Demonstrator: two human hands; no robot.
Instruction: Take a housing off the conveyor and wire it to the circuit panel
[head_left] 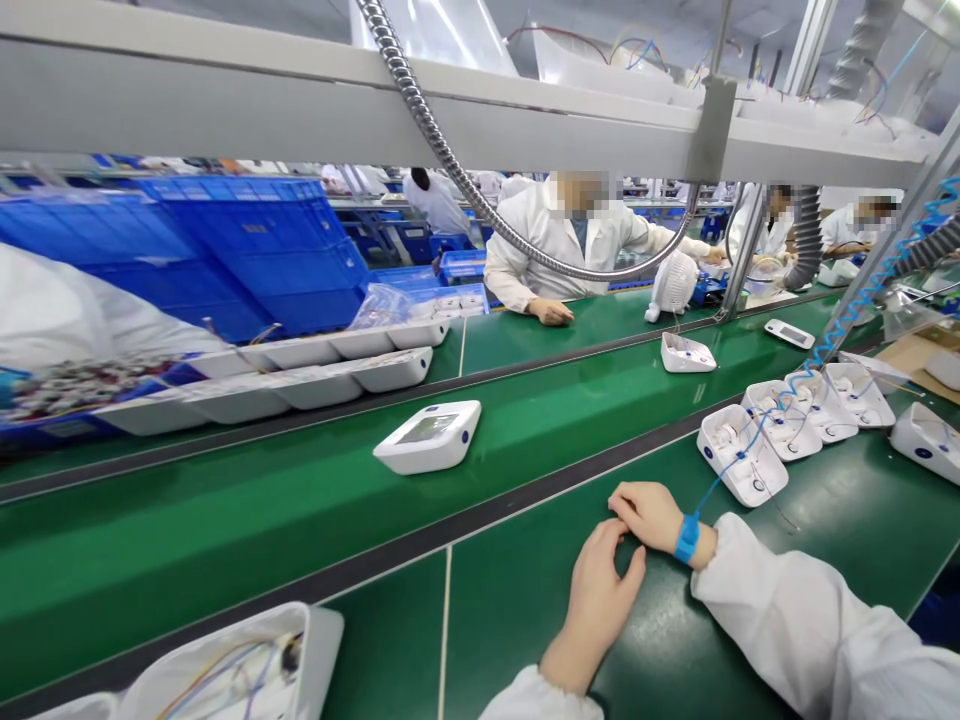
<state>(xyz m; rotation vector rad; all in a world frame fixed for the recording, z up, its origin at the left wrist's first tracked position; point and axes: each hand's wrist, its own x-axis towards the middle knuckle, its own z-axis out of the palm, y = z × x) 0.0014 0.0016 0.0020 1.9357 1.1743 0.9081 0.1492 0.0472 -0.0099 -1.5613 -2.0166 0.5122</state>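
Both my hands are over the green bench, fingertips meeting. My left hand (602, 585) has its thumb apart from its fingers, and nothing shows in it. Bent fingers are held together on my right hand (651, 514), with no object visible in them; a blue wrist strap (687, 538) with a coiled cord is around that wrist. Nearest on the right is an open white housing (742, 455) with parts and thin wires inside. A white device (430, 438) with a grey screen lies on the lower green belt, left of and beyond my hands.
More open housings (784, 420) line up at the right. A white shell (319, 650) with coloured wires stands at the bottom left. Across the belt (555, 420) sits a person in white (551, 240), near a small housing (688, 353). A metal hose (450, 160) hangs overhead.
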